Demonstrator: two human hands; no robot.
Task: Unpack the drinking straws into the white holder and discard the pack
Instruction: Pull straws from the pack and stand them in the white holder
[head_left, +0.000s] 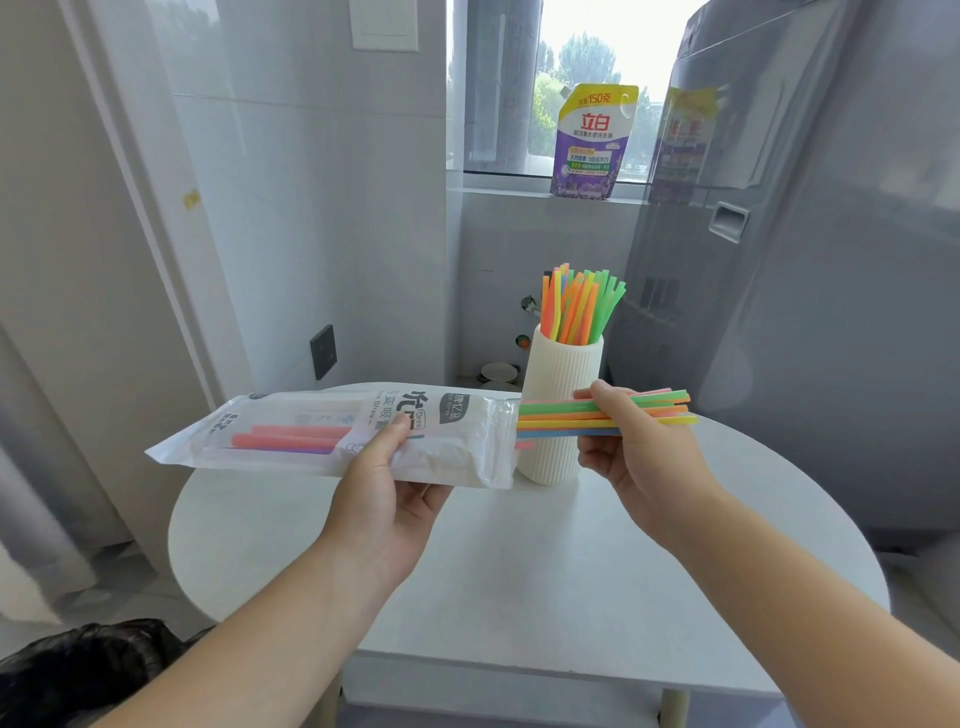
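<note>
The left hand (387, 480) grips the straw pack (343, 434) from below, thumb pressed on its printed face, and holds it level above the white round table (519, 561). A few pink straws (291, 439) remain inside the pack, lying out past the thumb toward the sealed end, away from the other hand. The pack's open mouth points at the right hand (631, 444).

The right hand is closed on a bundle of straws (566, 418) (green, orange, yellow, blue and pink), thumb on top and fingers beneath. The bundle lies level; one end sticks out beyond the fingers on the outer side, while the other sits right at the pack's mouth. Whether any tips are inside the mouth I cannot tell.

Just behind this bundle, between the two hands and a little farther off, stands the white holder (558, 410), ribbed and upright on the table. More straws (579, 306) stand in it, fanning out above its rim.

Below the left forearm lies a black bag (88, 670).
</note>
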